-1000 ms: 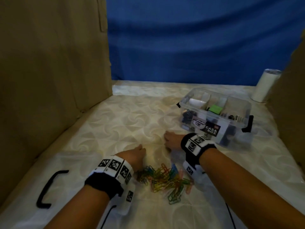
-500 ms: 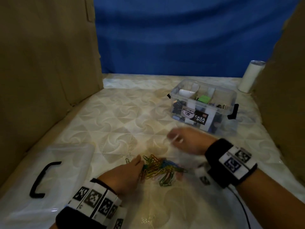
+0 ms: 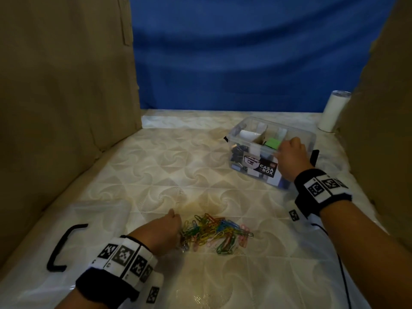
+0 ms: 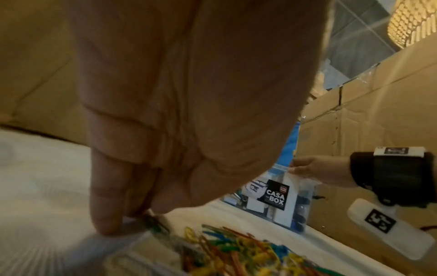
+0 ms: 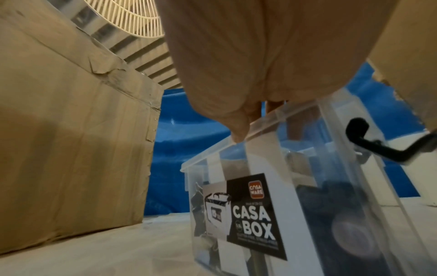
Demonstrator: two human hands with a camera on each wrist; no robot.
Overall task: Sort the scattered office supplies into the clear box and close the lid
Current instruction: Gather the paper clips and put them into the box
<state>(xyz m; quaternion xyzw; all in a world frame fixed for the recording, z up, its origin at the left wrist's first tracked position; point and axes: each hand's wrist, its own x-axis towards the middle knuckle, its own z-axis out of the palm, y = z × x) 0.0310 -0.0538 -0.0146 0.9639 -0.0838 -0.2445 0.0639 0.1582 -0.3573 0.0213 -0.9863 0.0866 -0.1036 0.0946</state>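
Note:
A pile of coloured paper clips (image 3: 216, 233) lies on the pale quilted surface near me. My left hand (image 3: 178, 230) is at the pile's left edge, and its fingertips (image 4: 106, 220) pinch a few paper clips (image 4: 236, 250) against the surface. The clear box (image 3: 256, 121) stands open at the far right with a green block (image 3: 273, 143) and dark items inside. My right hand (image 3: 287, 150) is at its near rim. The thumb lies on the outside of the clear box (image 5: 236, 214) and the fingers (image 5: 274, 106) reach inside. I cannot see anything between them besides the rim.
The clear lid (image 3: 100, 217) with a black handle (image 3: 64, 244) lies flat at the near left. Cardboard walls (image 3: 66, 108) stand on the left and right, with a blue cloth behind. A white cylinder (image 3: 332, 112) stands at the far right. A black latch (image 3: 314, 157) sticks out of the box's right end.
My right hand has risen from beside the clip pile and moved away to the box's near rim. My left hand has stayed at the left edge of the pile.

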